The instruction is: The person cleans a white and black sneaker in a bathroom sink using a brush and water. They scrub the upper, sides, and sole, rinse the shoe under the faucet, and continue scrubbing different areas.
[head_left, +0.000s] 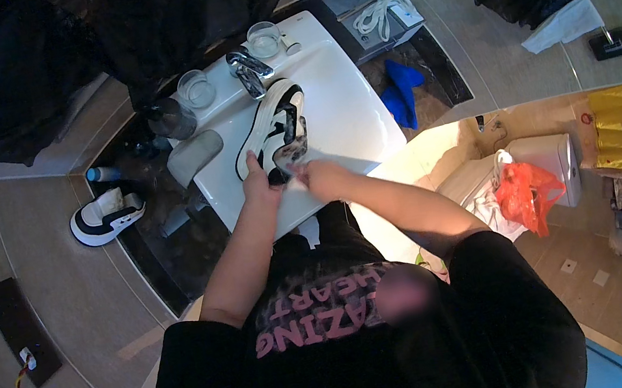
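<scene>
A white and black sneaker (275, 129) lies tilted on its side over the white washbasin (349, 107), its toe pointing toward the chrome faucet (250, 71). My left hand (261, 181) grips its heel end, with the thumb along the pale sole. My right hand (324, 179) is at the shoe's collar, fingers curled against the heel. A small pale thing shows by its fingertips, too blurred to name. Whitish smears, perhaps foam, mark the dark lining. At the left, a matching sneaker (108, 215) sits on the counter edge with white material inside.
Two clear glasses (196, 88) (264, 39) flank the faucet. A dark bottle (172, 118) and a grey-white rounded object (196, 158) stand left of the basin. On the right are a blue cloth (404, 93) and a bundled white cord (383, 15) on a grey box (368, 39).
</scene>
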The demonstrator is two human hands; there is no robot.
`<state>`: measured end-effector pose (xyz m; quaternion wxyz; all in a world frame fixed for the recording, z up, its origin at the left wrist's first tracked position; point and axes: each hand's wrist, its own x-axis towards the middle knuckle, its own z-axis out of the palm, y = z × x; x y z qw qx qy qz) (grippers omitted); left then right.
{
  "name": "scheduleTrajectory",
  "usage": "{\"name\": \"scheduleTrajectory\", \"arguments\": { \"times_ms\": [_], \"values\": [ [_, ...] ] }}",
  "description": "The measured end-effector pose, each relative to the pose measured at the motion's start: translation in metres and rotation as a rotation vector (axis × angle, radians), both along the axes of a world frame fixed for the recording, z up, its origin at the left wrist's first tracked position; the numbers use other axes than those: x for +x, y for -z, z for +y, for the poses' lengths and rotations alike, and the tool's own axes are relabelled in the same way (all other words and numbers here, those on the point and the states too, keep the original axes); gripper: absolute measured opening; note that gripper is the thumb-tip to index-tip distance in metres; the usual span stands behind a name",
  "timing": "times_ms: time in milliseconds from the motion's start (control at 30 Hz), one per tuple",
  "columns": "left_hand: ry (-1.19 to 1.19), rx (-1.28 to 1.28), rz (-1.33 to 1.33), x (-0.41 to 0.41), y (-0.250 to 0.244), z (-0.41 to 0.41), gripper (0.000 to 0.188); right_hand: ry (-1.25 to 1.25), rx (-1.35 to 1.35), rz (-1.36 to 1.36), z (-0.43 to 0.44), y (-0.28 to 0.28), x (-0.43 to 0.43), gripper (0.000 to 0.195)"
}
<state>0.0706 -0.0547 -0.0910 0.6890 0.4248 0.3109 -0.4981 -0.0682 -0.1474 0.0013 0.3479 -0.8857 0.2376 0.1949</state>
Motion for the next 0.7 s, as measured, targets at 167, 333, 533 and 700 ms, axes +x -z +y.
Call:
{"name": "scheduleTrajectory", "arguments": {
  "times_ms": [167,333,533,700],
  "values": [
    [0.096,0.120,0.013,0.001,-0.033,-0.002,0.059,0.015,0.141,-0.142,0.023,0.017,0.000,0.046],
    [-0.017,0.111,-0.034,-0.007,-0.011,0.002,0.058,-0.111,-0.133,0.177,0.004,-0.030,-0.008,0.053],
    [-0.019,0.137,-0.056,-0.007,-0.009,0.001,0.060,0.069,-0.206,0.181,-0.029,0.008,-0.010,0.053],
    [0.064,0.110,-0.001,0.000,-0.026,-0.004,0.064,0.150,0.036,-0.540,0.027,0.026,-0.002,0.034]
  ]
}}
